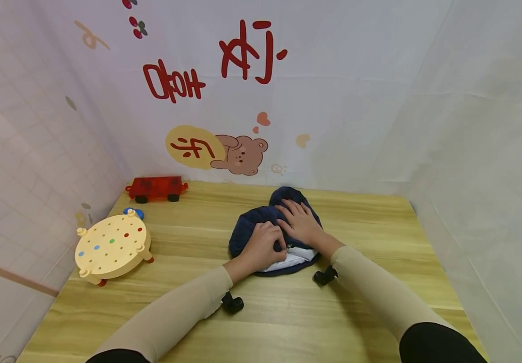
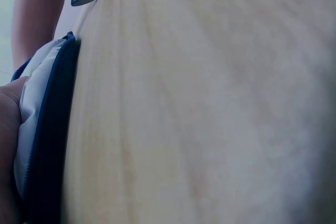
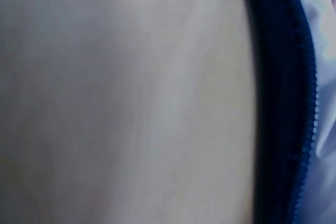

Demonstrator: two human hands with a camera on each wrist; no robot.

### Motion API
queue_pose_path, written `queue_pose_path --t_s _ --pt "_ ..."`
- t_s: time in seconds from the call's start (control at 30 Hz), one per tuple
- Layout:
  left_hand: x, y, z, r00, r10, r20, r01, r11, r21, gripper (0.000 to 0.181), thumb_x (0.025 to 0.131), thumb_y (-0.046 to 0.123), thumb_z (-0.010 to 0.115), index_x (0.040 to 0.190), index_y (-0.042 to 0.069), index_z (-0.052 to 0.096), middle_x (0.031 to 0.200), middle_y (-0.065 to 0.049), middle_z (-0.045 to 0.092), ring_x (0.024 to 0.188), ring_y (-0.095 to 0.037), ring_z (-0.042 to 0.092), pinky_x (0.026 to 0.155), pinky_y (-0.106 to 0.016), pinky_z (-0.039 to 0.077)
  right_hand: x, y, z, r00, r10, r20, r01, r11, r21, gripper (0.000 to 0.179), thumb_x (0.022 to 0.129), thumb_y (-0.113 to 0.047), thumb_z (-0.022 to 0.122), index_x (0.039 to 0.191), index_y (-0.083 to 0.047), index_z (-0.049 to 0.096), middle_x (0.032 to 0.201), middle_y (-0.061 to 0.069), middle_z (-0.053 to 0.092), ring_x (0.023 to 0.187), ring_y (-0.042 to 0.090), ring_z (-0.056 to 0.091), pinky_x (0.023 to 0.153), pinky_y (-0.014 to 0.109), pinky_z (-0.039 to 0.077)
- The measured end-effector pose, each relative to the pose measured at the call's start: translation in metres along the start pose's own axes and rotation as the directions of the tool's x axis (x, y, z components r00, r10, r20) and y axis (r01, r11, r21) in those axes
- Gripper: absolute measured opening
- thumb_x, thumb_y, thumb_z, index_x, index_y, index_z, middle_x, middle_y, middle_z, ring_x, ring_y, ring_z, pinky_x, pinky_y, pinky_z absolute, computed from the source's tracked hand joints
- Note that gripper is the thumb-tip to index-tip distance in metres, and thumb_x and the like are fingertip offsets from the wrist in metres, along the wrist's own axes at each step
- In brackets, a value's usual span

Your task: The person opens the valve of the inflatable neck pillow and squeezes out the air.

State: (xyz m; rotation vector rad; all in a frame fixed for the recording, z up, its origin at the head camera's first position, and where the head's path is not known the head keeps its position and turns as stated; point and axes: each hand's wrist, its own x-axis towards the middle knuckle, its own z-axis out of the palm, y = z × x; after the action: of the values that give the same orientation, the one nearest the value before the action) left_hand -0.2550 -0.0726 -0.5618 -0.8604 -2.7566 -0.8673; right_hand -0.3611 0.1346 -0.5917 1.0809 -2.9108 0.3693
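Observation:
A navy padded neck pillow [image 1: 249, 222] lies on the table, its zipper [image 3: 315, 111] undone along the near side so that white lining [image 1: 295, 258] shows. My left hand [image 1: 261, 247] is at the opening, thumb and forefinger pinching the navy cover by the zipper; the exact spot is hidden behind the fingers. Across the pillow's right part, my right hand [image 1: 301, 222] rests with fingers spread and straight. In the left wrist view, part of the left hand [image 2: 9, 129] lies against the white lining [image 2: 34, 103], next to the navy edge [image 2: 52, 140].
To the left stands a round cream pegged board [image 1: 111, 247] with coloured dots and short red-tipped feet. A blue object [image 1: 135, 213] shows partly behind it. Farther back sits a red toy wagon [image 1: 156, 188] with black wheels, near the printed curtain [image 1: 342, 126].

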Motion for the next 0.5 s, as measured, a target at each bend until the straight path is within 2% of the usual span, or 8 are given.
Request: queue_pose_path --t_s 0.2,0.5 --pt "0.0006 0.0003 -0.0012 1.000 -0.010 0.008 0.010 1.000 0.003 0.021 0.089 0.027 0.091 0.086 0.029 0.070 0.091 0.015 0.064 0.102 -0.014 0.056 0.112 -0.047 0.041 0.0027 0.0032 0.0014 1.000 -0.002 0.005 0.002 1.000 -0.007 0.068 0.118 -0.061 0.033 0.173 -0.022 0.038 0.180 0.014 0.026 0.166 0.038 0.022 0.130 0.069 0.014" --pt "-0.0008 0.0026 -0.0028 1.000 0.003 0.003 -0.003 1.000 0.021 0.021 0.089 0.027 0.091 0.086 0.027 0.071 0.091 0.013 0.066 0.100 -0.014 0.057 0.110 -0.047 0.042 0.0015 0.0034 0.0028 1.000 0.000 0.003 0.000 1.000 -0.003 0.071 0.117 -0.065 0.029 0.173 -0.022 0.038 0.180 0.014 0.027 0.166 0.038 0.023 0.129 0.070 0.016"
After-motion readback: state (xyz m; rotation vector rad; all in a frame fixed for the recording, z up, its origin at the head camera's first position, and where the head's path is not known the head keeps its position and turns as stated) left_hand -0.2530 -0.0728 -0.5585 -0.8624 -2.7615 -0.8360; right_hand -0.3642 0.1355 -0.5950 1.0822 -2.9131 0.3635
